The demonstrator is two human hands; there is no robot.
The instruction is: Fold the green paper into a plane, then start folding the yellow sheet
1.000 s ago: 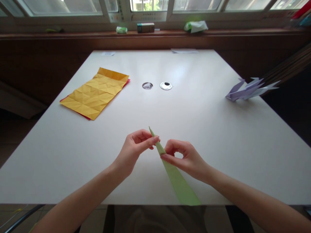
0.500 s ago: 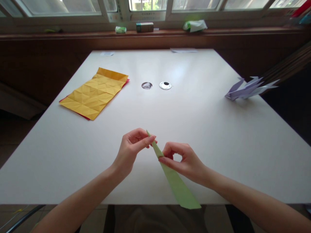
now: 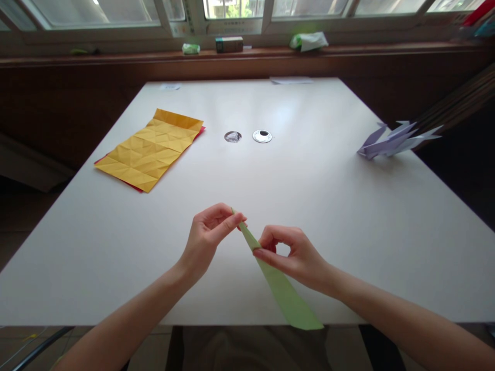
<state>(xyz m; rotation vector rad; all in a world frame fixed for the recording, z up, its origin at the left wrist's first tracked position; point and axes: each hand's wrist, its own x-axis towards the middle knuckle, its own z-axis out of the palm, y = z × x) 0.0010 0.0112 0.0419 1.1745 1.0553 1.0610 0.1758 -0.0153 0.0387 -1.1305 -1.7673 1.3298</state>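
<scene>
The left hand has its grip pinched tight on the thin end of a long green paper. The right hand pinches the same paper a bit lower down, with its thumb and finger curled into a ring. Some fingertips are behind the paper, so I cannot see them. The paper is above the white surface, close to the near edge, and its wide end pokes a little past that edge. I cannot tell how many layers it has.

Near the left edge lies a creased yellow paper. It hides most of a red paper under it; only thin red bits stick out. By the right edge is a folded purple paper, too blurry to see every fold. Two round holes are toward the far edge, and I cannot make out what is inside. The writing on the small white label at the far left corner is too tiny to read.
</scene>
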